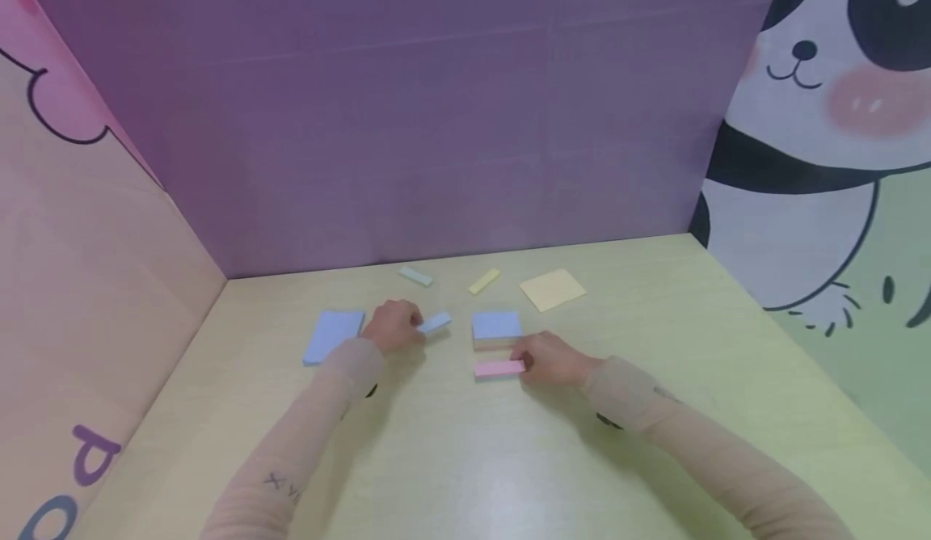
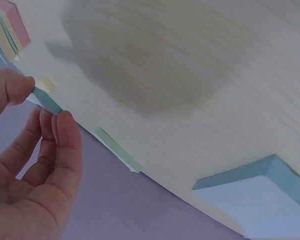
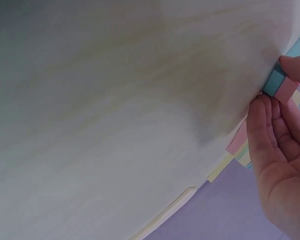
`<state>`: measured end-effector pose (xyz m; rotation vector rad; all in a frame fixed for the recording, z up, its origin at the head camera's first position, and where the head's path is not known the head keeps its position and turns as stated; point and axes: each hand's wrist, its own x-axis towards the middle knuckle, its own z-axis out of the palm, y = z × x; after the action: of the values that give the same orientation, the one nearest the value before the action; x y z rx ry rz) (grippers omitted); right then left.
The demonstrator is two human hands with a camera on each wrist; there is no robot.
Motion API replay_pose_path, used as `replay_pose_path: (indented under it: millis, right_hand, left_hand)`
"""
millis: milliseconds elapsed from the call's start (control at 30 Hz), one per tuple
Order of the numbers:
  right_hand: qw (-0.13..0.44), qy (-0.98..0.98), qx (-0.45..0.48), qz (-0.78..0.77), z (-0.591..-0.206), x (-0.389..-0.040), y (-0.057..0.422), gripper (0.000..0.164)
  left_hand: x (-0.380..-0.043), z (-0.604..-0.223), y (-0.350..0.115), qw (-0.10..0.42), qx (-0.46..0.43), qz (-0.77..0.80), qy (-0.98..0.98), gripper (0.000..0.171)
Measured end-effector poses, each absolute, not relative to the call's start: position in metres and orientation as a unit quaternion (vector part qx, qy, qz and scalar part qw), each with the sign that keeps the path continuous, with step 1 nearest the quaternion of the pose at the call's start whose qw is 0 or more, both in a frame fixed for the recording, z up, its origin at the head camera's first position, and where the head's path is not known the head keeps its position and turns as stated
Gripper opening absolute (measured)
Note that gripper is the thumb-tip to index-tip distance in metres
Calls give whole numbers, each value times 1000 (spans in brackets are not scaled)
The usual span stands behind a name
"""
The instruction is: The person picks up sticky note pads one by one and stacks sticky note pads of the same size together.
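Note:
My left hand (image 1: 394, 323) pinches a narrow blue strip of sticky notes (image 1: 435, 323) between thumb and fingertips, over the table's middle; the left wrist view shows its teal edge. To the right, my right hand (image 1: 554, 360) grips the right end of a pink strip pad (image 1: 498, 370). Under the pink, a teal layer (image 3: 274, 81) shows in the right wrist view, held in the same pinch. Just behind it sits a square stack of sticky notes (image 1: 497, 326), blue on top with pink and cream layers below. A larger blue pad (image 1: 333, 336) lies left of my left hand.
Toward the back of the wooden table (image 1: 436, 459) lie a pale green strip (image 1: 415, 276), a yellow strip (image 1: 483, 281) and a pale orange square pad (image 1: 553, 289). A purple wall (image 1: 407, 120) rises behind the table, with printed panels on both sides.

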<state>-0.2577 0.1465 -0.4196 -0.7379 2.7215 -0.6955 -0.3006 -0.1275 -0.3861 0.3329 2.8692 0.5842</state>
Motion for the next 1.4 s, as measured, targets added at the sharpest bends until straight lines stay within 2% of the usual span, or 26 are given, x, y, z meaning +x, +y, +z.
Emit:
replay_pose_path:
  millis: [267, 567, 1100, 1400]
  right_hand:
    - [122, 930, -249, -241, -419, -257, 146, 23]
    - [119, 930, -251, -240, -423, -259, 147, 22]
    - [123, 926, -252, -252, -421, -258, 145, 22]
    - [103, 921, -277, -253, -421, -259, 148, 22]
  left_hand:
    - [-292, -381, -118, 79, 150, 199, 965, 25]
    - [-283, -385, -105, 100, 144, 212, 961, 25]
    - [-268, -380, -81, 97, 210, 217, 948, 22]
    - [-262, -378, -70, 107, 236, 225, 939, 22]
